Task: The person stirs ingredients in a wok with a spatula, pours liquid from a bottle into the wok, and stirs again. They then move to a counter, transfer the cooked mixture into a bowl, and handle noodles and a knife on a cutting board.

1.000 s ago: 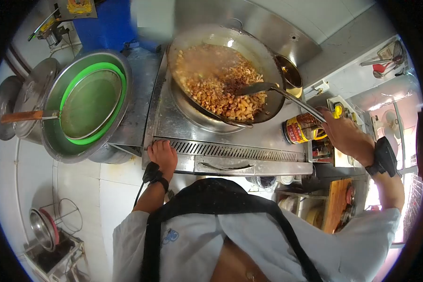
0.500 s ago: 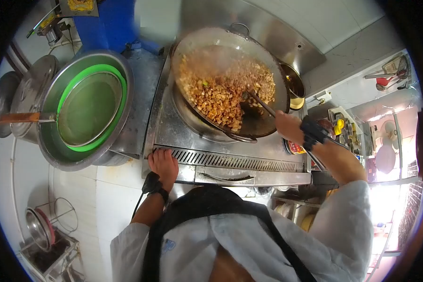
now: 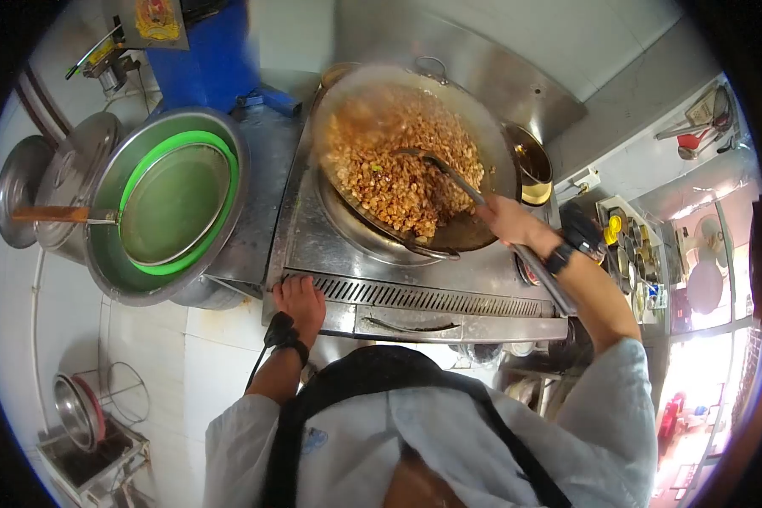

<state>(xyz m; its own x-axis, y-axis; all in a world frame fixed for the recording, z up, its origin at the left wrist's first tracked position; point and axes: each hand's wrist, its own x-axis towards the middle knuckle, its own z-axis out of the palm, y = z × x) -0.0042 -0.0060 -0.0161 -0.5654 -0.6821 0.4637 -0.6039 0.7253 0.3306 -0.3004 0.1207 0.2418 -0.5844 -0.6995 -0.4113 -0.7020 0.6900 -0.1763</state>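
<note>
My right hand [image 3: 512,222] is wrapped round the handle of a long wok spatula [image 3: 459,179] over the right side of a large wok [image 3: 504,169]. The spatula's head is partly buried in browned, diced food [image 3: 398,190], and its handle runs back under my forearm. Steam blurs the far left of the wok. At the front left corner of the steel stove [image 3: 347,284], my left hand [image 3: 300,303] lies on the edge with its fingers stretched out, holding nothing.
Left of the stove stands a big metal basin [image 3: 102,254] with a green-rimmed colander [image 3: 135,186] and a wooden-handled strainer [image 3: 178,203]. A metal pot [image 3: 529,157] sits behind the wok on the right. Seasoning containers [image 3: 626,245] line the right side.
The spatula's head has moved up and left through the food, which is more spread out. My right hand has shifted slightly left. My left hand stays on the stove edge.
</note>
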